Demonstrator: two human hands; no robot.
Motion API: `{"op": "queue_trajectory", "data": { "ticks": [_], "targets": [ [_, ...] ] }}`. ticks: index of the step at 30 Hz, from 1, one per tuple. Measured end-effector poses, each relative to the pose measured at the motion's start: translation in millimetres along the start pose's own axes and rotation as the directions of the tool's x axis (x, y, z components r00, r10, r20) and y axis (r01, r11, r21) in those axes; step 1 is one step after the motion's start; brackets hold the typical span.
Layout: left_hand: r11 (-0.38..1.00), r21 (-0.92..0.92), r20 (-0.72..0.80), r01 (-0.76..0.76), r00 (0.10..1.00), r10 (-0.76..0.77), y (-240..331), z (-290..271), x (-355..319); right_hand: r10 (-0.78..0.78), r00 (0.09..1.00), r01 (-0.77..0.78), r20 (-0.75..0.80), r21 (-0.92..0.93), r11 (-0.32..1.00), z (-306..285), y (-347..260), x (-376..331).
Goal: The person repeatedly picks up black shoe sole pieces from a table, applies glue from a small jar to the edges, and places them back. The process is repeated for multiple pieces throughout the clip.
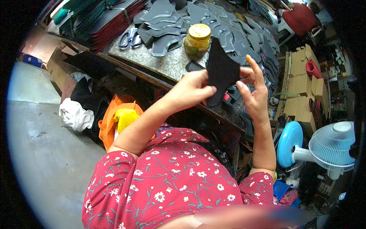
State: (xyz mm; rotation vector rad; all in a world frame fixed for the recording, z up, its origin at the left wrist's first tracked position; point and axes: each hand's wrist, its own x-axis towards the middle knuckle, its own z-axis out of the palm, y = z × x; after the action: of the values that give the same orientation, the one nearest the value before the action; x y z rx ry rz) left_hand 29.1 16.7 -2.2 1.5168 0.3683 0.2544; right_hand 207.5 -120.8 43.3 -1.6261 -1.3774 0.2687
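Note:
A flat black cut piece, shaped like a shoe-upper part, is held up above the table's front edge. My left hand is closed on its left edge, the thumb lying along the lower part. On the opposite edge, my right hand pinches the piece with its thumb and lower fingers, while the index finger points up. Just behind the piece stands a jar with a yellow lid and murky yellowish contents. Many similar dark grey pieces lie in overlapping rows across the table beyond.
Blue-handled scissors rest on the speckled tabletop. Bundled dark and red sheets are stacked at the far left. An orange bag hangs below the table. Right of me are a blue-and-white fan and cardboard boxes.

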Motion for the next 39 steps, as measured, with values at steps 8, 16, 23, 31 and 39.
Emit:
{"op": "queue_trajectory", "data": {
  "ticks": [8,16,23,31,39],
  "targets": [
    [0.987,-0.155,-0.069,-0.033,0.997,0.023,5,-19,-7,0.159,0.981,-0.116,-0.115,0.312,0.943,-8,26,70],
    [0.985,-0.156,-0.136,-0.072,0.989,0.051,7,-28,-11,0.324,0.937,-0.257,-0.13,0.369,0.893,22,110,224],
    [0.989,-0.127,-0.223,-0.075,0.974,0.045,6,-45,-22,0.284,0.957,-0.277,-0.063,0.104,0.955,98,146,295],
    [0.945,0.226,-0.425,-0.237,0.849,0.314,3,-54,-15,0.098,0.986,-0.163,-0.136,-0.639,0.752,118,151,299],
    [0.539,0.809,-0.384,-0.233,0.485,0.786,15,-59,34,-0.134,0.991,0.112,-0.016,-0.453,0.884,80,129,287]
  ]
}}
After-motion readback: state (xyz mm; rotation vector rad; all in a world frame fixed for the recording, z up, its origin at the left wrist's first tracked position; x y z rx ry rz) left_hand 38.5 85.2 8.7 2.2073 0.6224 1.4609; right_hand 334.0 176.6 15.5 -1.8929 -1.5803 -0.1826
